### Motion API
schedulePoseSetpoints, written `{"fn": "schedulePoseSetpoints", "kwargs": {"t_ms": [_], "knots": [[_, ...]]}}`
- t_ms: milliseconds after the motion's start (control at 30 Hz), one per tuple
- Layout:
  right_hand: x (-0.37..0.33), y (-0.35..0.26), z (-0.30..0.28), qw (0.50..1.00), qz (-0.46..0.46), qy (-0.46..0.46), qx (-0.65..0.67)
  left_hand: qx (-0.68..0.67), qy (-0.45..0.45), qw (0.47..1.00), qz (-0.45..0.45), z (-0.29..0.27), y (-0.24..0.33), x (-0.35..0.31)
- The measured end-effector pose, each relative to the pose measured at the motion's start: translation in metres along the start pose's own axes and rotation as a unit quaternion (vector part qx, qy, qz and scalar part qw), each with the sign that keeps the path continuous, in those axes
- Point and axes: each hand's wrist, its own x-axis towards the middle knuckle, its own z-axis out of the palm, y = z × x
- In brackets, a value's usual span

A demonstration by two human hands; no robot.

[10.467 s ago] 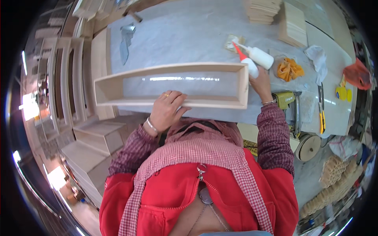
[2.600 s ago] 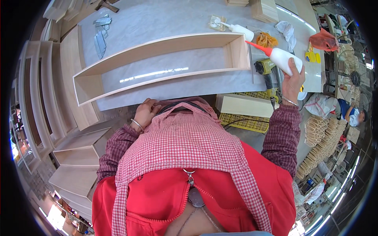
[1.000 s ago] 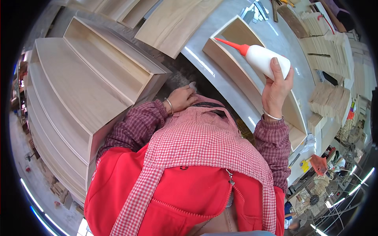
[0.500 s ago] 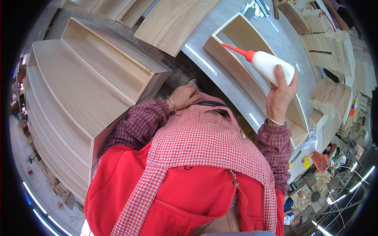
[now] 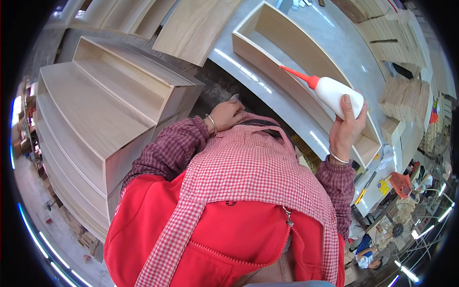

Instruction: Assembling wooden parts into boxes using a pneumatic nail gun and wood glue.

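Note:
My right hand (image 5: 345,131) is wrapped round a white squeeze glue bottle (image 5: 337,95) with a long red nozzle. The bottle is tilted, its nozzle pointing up and left over the near wall of an open wooden frame (image 5: 272,61) on the grey worktable. At the front of my checked apron (image 5: 248,167), my left hand (image 5: 225,116) is closed, its fingers curled in. A small greyish thing (image 5: 234,97) shows just beyond those fingers; what it is, I cannot make out.
Stacked wooden drawer boxes (image 5: 95,110) stand close on my left. A flat board (image 5: 191,31) lies ahead. Piles of wooden strips (image 5: 405,98) stand along the right side, with a red bag (image 5: 400,184) nearer. Another person (image 5: 366,256) is at the lower right.
The wooden frame and drawer boxes appear shifted up and left in view. My right hand, still round the bottle, sits slightly lower and further right. My left hand stays at the apron.

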Motion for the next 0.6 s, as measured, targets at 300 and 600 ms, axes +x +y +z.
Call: {"fn": "schedulePoseSetpoints", "kwargs": {"t_ms": [300, 600], "knots": [[0.011, -0.011, -0.189, 0.989, 0.026, 0.128, 0.065, 0.081, -0.097, 0.991, 0.033, 0.048, 0.136, 0.072], [0.004, 0.002, -0.236, 0.985, 0.027, 0.154, 0.075, 0.081, -0.113, 0.99, 0.033, 0.059, 0.149, 0.084]]}}
